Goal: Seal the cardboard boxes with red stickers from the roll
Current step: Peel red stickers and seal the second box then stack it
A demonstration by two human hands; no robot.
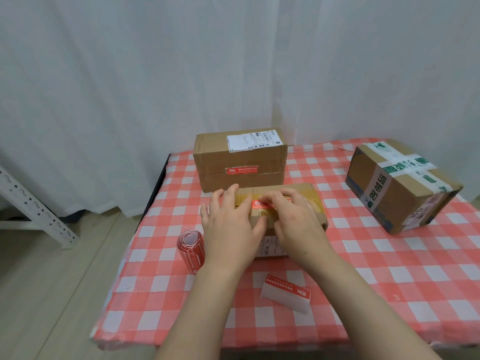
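Observation:
A small cardboard box (pixel 307 197) lies in the middle of the checked table. A red sticker (pixel 258 204) sits on its top seam. My left hand (pixel 230 219) rests flat on the box's left part, fingers spread. My right hand (pixel 293 214) lies on the right part, its fingertips pressing the sticker. The roll of red stickers (pixel 191 249) lies on the table just left of my left hand. A loose piece of backing paper with a red sticker (pixel 287 293) lies in front of the box.
A larger cardboard box (pixel 240 159) with a red sticker on its front seam stands behind. A third box (pixel 400 185) wrapped in green-printed tape sits at the right. The table (pixel 389 268) has a red-white checked cloth; a white curtain hangs behind; a metal rack leg (pixel 33 209) stands at left.

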